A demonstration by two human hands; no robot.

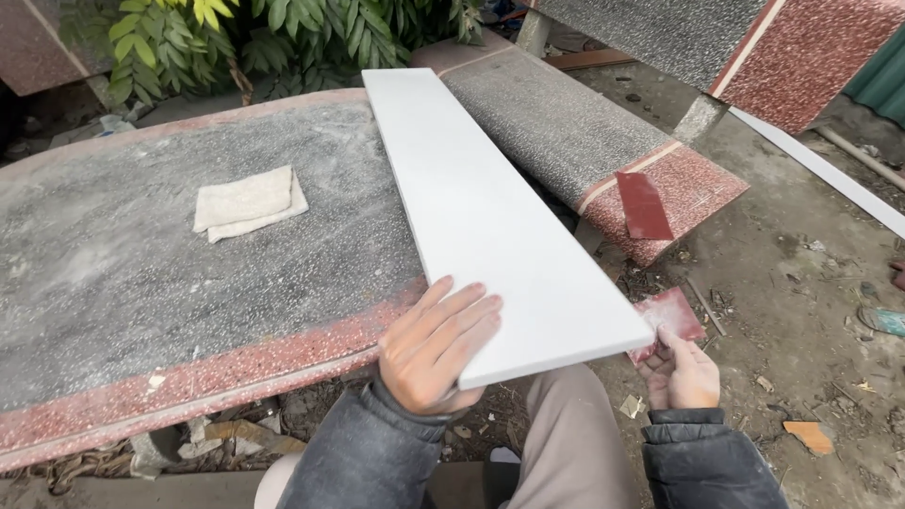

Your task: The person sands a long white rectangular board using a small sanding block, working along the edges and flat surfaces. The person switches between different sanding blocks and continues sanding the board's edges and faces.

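Outdoor yard, dirt ground [792, 245] littered with debris, green shrub [273, 38] at the back. Big speckled grey stone slab [141, 273] with red terrazzo border fills the left, dusty on top; a second slab [575, 132] of the same make sits right of it, tilted. Long white board [490, 217] lies diagonally across the near slab's right edge, near end overhanging above the person's knees; surface is matte, flat, evenly white, edges square. Folded off-white cloth [248, 202] rests on the grey slab, well apart from the board. Left hand [436, 349] lies flat on the board's near end, fingers spread and pressing down. Right hand [681, 372] pinches a piece of red sandpaper [669, 316] against the board's near right corner edge. Another red sandpaper sheet [644, 205] lies on the second slab's red border
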